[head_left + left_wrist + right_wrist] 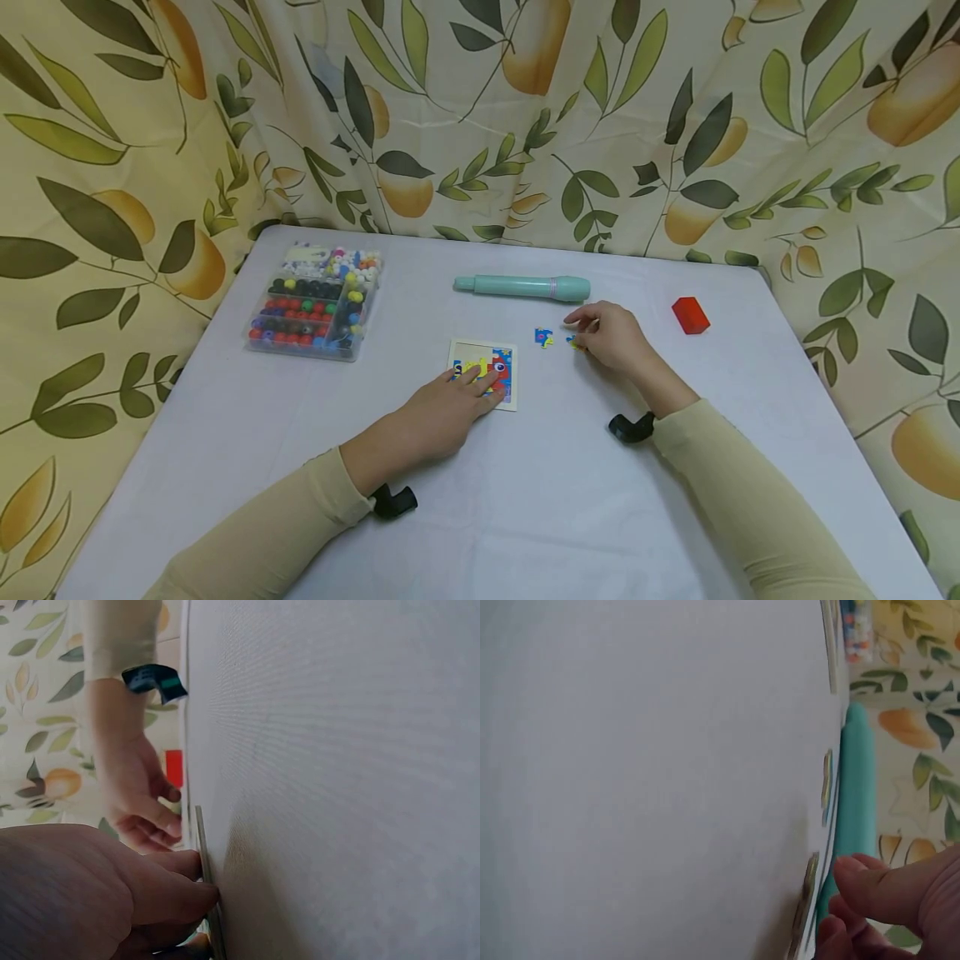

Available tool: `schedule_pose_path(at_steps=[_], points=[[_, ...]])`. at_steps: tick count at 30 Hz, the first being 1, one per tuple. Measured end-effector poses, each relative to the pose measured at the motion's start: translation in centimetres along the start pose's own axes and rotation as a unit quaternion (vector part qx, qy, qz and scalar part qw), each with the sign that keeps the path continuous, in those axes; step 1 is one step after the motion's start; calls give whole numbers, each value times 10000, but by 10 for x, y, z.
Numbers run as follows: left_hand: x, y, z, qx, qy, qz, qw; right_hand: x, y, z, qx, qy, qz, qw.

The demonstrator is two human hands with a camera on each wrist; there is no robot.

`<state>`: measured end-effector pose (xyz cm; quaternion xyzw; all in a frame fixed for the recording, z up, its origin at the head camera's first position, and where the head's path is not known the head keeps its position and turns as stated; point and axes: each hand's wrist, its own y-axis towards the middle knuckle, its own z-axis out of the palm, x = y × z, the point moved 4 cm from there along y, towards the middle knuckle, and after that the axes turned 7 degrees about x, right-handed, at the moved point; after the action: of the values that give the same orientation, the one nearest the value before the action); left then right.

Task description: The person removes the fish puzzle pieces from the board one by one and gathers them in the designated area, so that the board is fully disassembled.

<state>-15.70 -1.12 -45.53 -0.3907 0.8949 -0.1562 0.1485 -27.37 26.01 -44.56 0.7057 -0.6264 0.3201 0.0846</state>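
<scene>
From my remote seat, the head view gives me a mint-green, rounded tube (517,287) lying across the white-covered desk (540,508), just beyond the right hand (613,336); a reach straight forward meets it. A transparent, divided plastic box (300,352) of coloured beads (307,307) sits at the far left, and a bright red rectangular block (691,316) lies well to the right. Fabric printed with leaves and orange fruit (450,125) rises behind the far edge and along both sides. I have bare cloth between the right hand and the block, and more toward the near edge.

The cream-framed, square puzzle board (480,342) lies mid-desk, partly covered by the left hand (444,410), whose fingers are straight, spread and resting on it. Right of the board lie two small jigsaw pieces: a blue, multicoloured piece (543,337) between board and right hand, and a blue-and-yellow piece (571,341) right by that hand's fingertips. The right fingers are loosely bent and parted, not pinching it; I can't tell whether they touch it. Both beige sleeves (757,500) slant inward from the near side.
</scene>
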Motion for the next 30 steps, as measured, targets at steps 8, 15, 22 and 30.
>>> schedule_pose_path(at_steps=[8, 15, 22, 30], points=[[0, 1, -1, -16, 63, 13, 10000, 31, 3, 22, 221, -289, -639, 9973], [-1, 1, -1, -44, -39, -8, 10000, 61, 0, 39, 343, -325, -1158, 9922], [-1, 0, -1, 8, -114, -31, 9999, 78, 0, 53, 709, -343, -1407, 9869], [-2, -1, -3, 35, -74, -41, 10000, 85, 3, 67, 1025, -692, -1542, 9803]])
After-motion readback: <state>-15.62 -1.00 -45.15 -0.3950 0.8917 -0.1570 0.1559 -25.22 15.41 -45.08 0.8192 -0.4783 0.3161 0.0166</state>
